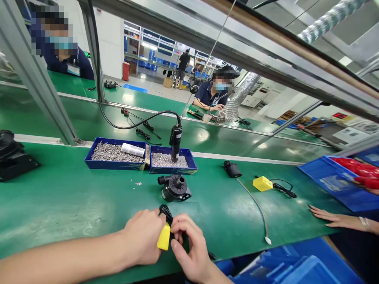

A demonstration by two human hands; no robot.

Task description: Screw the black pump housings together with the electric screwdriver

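My left hand (145, 238) is closed on a small yellow block (164, 237) with a bundled black cable (166, 213) attached to it. On the right of the block, my right hand (191, 248) has its fingers curled in at the dark cable, though its fingertips partly hide the grip. Just beyond both hands a black pump (175, 187) with two round ports sits on the green bench (112, 209). Above the small parts bin, a black power screwdriver (175, 142) hangs from its cord.
Blue bins of screws (117, 153) and small metal parts (161, 159) stand behind the pump. To the right lie a black part with wires (232, 169) and another yellow block (262, 183). A co-worker's hand (331, 217) rests near a blue crate (328, 181). A metal post (41, 75) rises at left.
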